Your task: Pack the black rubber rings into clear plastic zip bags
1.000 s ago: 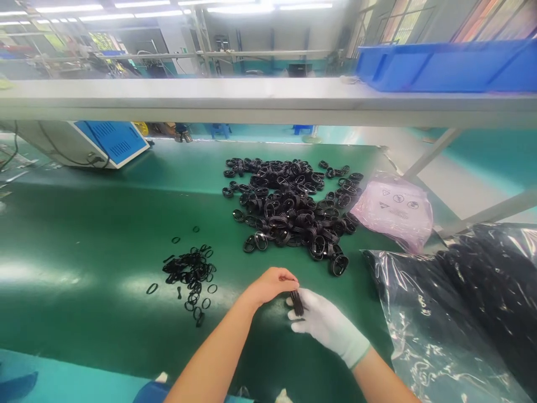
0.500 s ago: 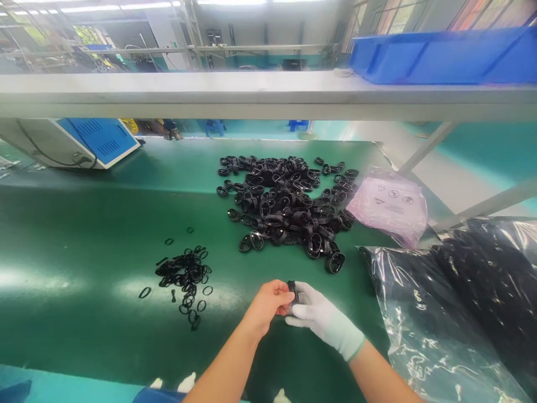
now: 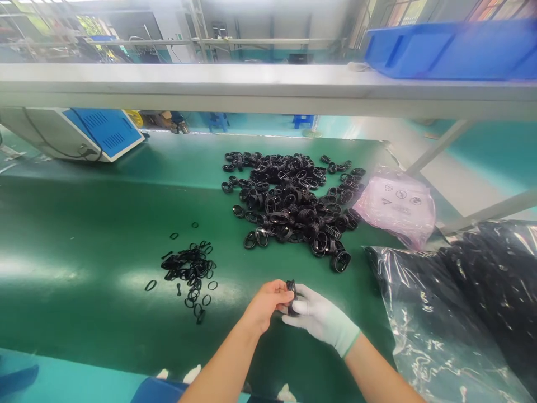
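while the left hand (image 3: 268, 305) and the gloved right hand (image 3: 316, 318) meet above the green surface (image 3: 104, 224), both close their grip on one black coiled bundle (image 3: 291, 296). the bundle sits between their fingers, nearer the viewer than the large pile of black coils (image 3: 293, 201); loose black bands (image 3: 191, 266) lie to its left.

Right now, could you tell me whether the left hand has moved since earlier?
Yes, the left hand has come slightly back, away from the large pile of black coils.
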Demonstrator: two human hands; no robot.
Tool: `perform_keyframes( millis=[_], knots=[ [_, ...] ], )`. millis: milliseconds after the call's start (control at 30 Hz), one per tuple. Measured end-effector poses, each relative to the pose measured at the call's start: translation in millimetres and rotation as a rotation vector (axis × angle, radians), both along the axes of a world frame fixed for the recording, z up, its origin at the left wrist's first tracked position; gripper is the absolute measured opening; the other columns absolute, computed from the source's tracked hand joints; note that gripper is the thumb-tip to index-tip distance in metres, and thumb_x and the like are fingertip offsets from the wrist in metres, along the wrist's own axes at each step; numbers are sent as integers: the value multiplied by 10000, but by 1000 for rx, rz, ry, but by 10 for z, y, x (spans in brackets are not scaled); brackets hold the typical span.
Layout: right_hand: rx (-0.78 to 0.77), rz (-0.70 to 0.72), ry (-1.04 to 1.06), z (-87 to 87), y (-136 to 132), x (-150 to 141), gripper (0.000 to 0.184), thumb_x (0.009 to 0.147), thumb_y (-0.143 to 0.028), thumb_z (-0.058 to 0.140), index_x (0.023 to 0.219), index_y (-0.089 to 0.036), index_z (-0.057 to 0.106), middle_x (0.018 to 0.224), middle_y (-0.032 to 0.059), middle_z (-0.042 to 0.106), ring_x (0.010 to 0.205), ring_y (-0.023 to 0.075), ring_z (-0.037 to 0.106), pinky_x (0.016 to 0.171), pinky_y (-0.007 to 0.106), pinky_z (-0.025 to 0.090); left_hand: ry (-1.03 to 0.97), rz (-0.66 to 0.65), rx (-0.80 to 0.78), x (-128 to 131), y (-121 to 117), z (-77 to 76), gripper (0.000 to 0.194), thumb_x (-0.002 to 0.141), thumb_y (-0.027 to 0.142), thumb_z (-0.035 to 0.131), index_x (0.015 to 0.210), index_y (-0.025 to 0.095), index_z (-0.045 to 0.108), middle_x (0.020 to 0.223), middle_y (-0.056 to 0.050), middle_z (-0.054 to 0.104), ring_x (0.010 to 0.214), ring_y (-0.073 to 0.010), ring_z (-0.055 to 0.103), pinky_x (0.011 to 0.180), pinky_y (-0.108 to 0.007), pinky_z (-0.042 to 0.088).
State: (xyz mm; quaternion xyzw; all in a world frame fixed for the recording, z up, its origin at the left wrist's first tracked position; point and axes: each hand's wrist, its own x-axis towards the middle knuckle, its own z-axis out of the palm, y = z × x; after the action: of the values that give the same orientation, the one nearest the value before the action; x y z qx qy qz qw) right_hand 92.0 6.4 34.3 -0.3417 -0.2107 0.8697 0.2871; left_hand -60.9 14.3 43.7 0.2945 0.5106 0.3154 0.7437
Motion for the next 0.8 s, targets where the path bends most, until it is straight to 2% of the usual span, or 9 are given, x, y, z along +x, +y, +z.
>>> perform_keyframes(
  millis=[300,433,633,800],
  knots=[
    [7,-8,-82,-9,-5,-51,495,591,-235,747,1038,-202,539,1064,73,532,1012,235,528,878,458,412,-36,14,-43,-39,-27,-78,262,619,303,647,621,164,424,593,43,485,546,-66,468,564,-208,358],
    [19,2,-119,-8,-26,-71,485,601,-253,739,1037,-192,534,1050,72,539,999,226,535,879,447,411,62,12,-13,-5,-35,-83,277,628,348,628,603,169,419,549,50,472,511,-74,456,532,-219,355],
    [-2,9,-77,-50,-70,-74,471,592,-252,749,1011,-175,549,981,69,559,938,212,555,882,462,394,52,-139,5,-92,-16,-86,276,616,354,645,613,163,446,550,33,515,518,-87,489,564,-239,370],
    [-4,8,3,-56,-81,-81,453,637,-266,720,1040,-170,537,937,61,565,903,191,561,881,449,394,-16,-147,18,-126,5,-84,274,641,356,632,613,160,443,562,24,528,522,-80,479,570,-235,366]
  ],
)
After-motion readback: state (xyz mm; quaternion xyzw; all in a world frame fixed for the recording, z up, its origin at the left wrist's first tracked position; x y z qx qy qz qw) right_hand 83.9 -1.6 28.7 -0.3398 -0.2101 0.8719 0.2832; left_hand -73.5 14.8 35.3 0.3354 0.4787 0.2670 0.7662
